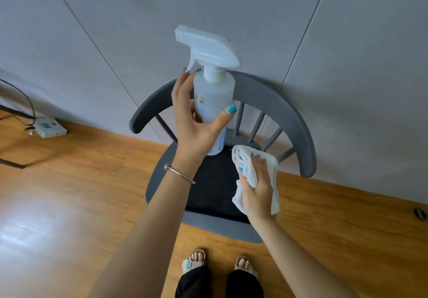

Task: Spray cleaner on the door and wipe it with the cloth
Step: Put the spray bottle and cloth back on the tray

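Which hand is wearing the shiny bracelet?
The left hand, the one holding the spray bottle. The right hand grips the white cloth and has a bare wrist.

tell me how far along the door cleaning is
Early. Done: both tools are picked up. In hand: the left hand holds the spray bottle up, fingers not yet on the trigger; the right hand grips the cloth over the chair. Left: spraying and wiping the grey panels, which show no visible wetness.
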Demonstrator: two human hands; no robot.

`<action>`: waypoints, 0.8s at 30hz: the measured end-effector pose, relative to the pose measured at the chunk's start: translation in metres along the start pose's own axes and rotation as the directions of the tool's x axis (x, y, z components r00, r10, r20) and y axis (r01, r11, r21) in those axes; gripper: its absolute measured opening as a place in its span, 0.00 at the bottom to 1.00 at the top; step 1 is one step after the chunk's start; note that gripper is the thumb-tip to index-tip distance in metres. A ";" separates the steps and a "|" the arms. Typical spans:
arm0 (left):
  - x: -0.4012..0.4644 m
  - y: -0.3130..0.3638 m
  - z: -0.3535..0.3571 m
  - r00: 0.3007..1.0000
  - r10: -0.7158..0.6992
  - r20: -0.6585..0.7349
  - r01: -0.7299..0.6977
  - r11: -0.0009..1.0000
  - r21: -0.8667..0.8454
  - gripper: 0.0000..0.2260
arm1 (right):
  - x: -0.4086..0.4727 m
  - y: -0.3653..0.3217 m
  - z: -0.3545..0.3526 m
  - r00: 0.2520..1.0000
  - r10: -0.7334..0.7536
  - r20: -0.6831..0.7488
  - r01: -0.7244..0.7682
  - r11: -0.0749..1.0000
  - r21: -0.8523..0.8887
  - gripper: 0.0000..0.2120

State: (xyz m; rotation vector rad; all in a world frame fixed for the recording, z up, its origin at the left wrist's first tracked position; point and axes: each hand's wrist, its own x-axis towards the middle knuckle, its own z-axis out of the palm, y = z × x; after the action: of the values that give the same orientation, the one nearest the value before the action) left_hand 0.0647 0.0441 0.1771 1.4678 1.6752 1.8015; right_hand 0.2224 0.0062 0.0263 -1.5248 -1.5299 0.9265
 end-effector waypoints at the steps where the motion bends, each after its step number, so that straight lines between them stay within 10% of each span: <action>1: -0.003 -0.007 0.000 1.000 0.006 0.014 -0.006 1.000 -0.006 0.32 | 0.001 0.009 0.009 0.998 -0.055 -0.037 0.052 0.996 -0.066 0.25; 12: -0.038 -0.083 -0.005 0.998 -0.018 0.056 0.024 0.994 -0.110 0.31 | 0.032 0.092 0.080 0.988 -0.154 -0.018 0.115 0.804 -0.583 0.32; 20: -0.040 -0.117 -0.006 0.995 -0.034 0.090 0.047 0.987 -0.151 0.32 | 0.058 0.135 0.116 0.926 0.335 0.175 -0.085 0.637 -0.766 0.39; 24: -0.040 -0.120 -0.008 0.993 -0.080 0.092 0.093 0.983 -0.158 0.34 | 0.057 0.125 0.119 0.944 0.255 0.208 -0.024 0.683 -0.730 0.33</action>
State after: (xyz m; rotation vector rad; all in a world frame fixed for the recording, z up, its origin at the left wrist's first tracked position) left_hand 0.0260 0.0437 0.0563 1.3621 1.4906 1.7573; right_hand 0.1712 0.0687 -0.1367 -2.1545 -2.1921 0.6692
